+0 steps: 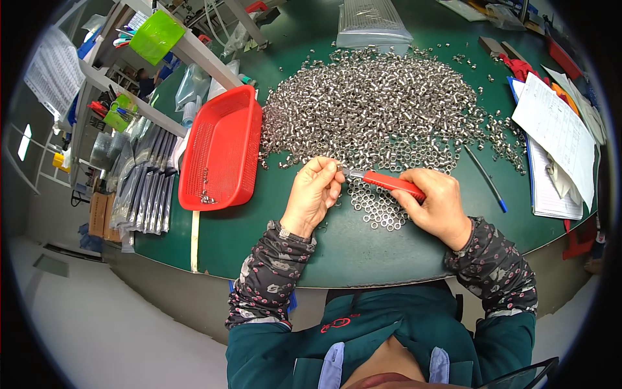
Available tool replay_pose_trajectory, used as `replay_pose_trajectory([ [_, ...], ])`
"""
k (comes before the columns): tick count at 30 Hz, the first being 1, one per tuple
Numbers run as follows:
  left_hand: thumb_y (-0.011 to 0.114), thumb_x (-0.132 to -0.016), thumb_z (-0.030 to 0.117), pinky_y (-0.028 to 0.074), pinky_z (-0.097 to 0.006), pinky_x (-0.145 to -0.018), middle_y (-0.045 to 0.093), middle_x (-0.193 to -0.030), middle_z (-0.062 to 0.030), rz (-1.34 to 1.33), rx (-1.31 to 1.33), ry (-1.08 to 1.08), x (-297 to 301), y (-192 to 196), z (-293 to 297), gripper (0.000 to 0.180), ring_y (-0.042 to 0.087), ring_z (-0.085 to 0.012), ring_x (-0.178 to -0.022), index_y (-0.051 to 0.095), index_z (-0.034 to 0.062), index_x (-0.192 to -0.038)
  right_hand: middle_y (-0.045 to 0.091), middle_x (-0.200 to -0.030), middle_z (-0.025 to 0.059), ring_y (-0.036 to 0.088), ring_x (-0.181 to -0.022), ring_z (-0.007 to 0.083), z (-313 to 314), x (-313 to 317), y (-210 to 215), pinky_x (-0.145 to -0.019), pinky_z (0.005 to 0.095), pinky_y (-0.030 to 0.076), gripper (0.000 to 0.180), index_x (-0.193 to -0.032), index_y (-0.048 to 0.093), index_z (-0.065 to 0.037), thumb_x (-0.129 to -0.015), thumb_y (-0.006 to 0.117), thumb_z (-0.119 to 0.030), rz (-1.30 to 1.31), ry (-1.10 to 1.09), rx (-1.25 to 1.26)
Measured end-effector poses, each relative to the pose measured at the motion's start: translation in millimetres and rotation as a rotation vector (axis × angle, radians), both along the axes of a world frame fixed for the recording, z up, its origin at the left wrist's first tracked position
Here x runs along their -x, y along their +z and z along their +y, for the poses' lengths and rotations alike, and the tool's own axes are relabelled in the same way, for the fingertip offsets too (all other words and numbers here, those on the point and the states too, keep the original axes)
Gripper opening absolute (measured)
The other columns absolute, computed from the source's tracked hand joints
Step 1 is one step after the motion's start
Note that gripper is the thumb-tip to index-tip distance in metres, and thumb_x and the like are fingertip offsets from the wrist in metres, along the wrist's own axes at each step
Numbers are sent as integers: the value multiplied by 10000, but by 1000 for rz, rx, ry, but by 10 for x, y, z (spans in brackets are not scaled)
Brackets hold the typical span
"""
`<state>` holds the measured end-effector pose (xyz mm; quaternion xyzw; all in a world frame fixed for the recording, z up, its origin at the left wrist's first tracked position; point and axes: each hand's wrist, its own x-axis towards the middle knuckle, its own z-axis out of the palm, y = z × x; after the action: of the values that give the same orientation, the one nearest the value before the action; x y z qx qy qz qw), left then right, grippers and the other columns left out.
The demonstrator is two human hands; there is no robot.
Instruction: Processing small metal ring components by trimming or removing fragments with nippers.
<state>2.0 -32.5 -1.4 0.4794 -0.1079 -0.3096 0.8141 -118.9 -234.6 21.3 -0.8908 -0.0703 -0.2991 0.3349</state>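
My left hand (pixel 310 198) is pinched, thumb against forefinger, on a small metal ring (pixel 339 166) that mostly hides behind the fingertips. In my right hand (pixel 442 202) is a red utility knife (pixel 391 184), its blade pointing left and reaching the left fingertips. Whether the blade touches the ring is too small to tell. Just beyond both hands spreads a large heap of small shiny metal rings (pixel 369 104) on the green table (pixel 304 259). Between my hands, a loose single layer of rings (pixel 381 211) lies flat on the tabletop.
A red plastic basket (pixel 249 162) with several metal pieces stands left of the heap. To the right are a blue pen (pixel 486 179) and a clipboard with papers (pixel 557 139). Plastic bags (pixel 372 24) lie at the back. Stacked grey packages (pixel 146 185) stand at the far left.
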Motion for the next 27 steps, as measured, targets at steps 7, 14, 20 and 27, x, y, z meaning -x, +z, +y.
replay_pose_trajectory([
  [7,549,-923,159,375,-177,-391,606,-748,-53,-81,-64,-6,24,18,-19,108,524,-76,-518,544,53,-945,604,-683,91,587,-591,262,11,-3,-14,-535,353,456,177,-815,619,-38,-717,718,-148,-21,-3,24],
  [14,525,-936,177,380,-169,-397,616,-786,-61,29,-19,-8,8,5,-12,128,528,-75,-533,543,51,-950,587,-676,82,576,-591,252,-32,-17,23,-548,345,459,205,-842,603,-40,-711,729,-137,-188,-112,67],
  [20,498,-943,147,351,-159,-370,581,-789,-60,79,0,1,-11,47,-8,121,498,-75,-532,550,46,-988,593,-678,90,579,-591,254,-25,-20,29,-549,345,460,190,-822,606,-36,-714,726,-136,-167,-90,51],
  [27,471,-954,160,337,-158,-370,562,-794,-50,76,65,-60,-40,-9,25,165,470,-72,-530,540,39,-1043,600,-684,93,587,-598,256,-29,-23,37,-551,344,465,191,-825,607,-35,-717,726,-139,-140,-82,49],
])
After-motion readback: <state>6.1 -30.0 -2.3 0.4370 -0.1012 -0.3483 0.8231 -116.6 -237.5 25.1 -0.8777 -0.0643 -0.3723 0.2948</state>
